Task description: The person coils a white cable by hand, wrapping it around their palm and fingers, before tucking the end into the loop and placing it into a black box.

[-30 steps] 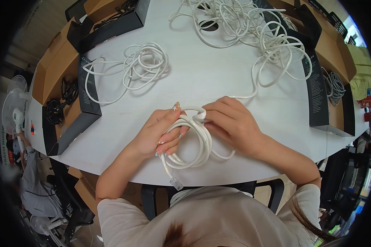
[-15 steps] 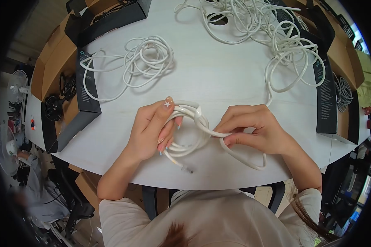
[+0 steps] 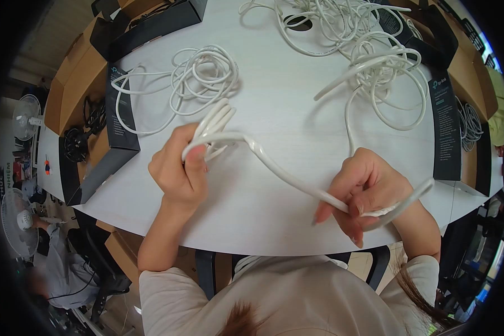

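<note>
My left hand [image 3: 180, 163] is closed round a small coil of white cable [image 3: 218, 119], whose loops stand up above the fingers. From the coil one strand [image 3: 283, 172] runs down and right to my right hand [image 3: 365, 196]. The right fingers pinch that strand, and a bent length of it sticks out to the right past the palm. Behind my right hand, cable leads up to a tangled white pile [image 3: 383, 73] at the back right. A separate loose white coil [image 3: 207, 75] lies on the table at the back left.
Open black boxes stand at the left [image 3: 120, 120] and right [image 3: 443, 129], holding cables. Another black box [image 3: 157, 28] is at the back left. The white table [image 3: 274, 229] has a round hole at the back. A person [image 3: 67, 274] sits at the far left, near fans.
My hands have moved apart, drawing out the strand between them. The held coil has tipped up and left. My right hand has gone right and down, and the cable behind it has shifted.
</note>
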`<state>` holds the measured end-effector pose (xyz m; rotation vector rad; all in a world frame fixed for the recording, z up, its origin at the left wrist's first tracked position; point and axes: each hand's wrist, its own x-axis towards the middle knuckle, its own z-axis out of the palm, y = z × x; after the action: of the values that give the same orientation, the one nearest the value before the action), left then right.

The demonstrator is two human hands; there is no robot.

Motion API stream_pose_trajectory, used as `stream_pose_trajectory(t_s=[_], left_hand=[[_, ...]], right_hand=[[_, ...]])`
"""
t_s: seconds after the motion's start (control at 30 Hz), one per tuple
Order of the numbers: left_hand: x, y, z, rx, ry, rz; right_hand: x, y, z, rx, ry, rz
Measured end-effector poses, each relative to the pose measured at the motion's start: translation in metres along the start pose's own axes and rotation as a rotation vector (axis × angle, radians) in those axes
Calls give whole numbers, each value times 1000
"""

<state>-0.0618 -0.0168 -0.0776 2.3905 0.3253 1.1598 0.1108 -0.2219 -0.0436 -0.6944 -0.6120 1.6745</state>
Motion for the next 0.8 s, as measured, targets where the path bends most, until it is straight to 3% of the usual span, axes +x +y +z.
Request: stream_pose_trajectory(t_s=[0.1,0.33,0.47,0.53,0.73,0.8], left_hand=[[-1,5,-1,-5,56,73],[-18,8,6,-179,123,-61],[-24,10,-8,-194,-99,-177],[-26,14,-6,-209,-106,-48],[-31,7,-12,-465,-208,164],[-30,10,-15,-505,-262,187]], right_hand=[[-2,-3,1,-21,-9,-22],[-2,1,-12,40,20,-156],[1,2,-16,185,62,-279],[2,2,-15,213,131,-324],[9,0,-1,-109,478,-191],[9,0,-2,-144,450,-196]])
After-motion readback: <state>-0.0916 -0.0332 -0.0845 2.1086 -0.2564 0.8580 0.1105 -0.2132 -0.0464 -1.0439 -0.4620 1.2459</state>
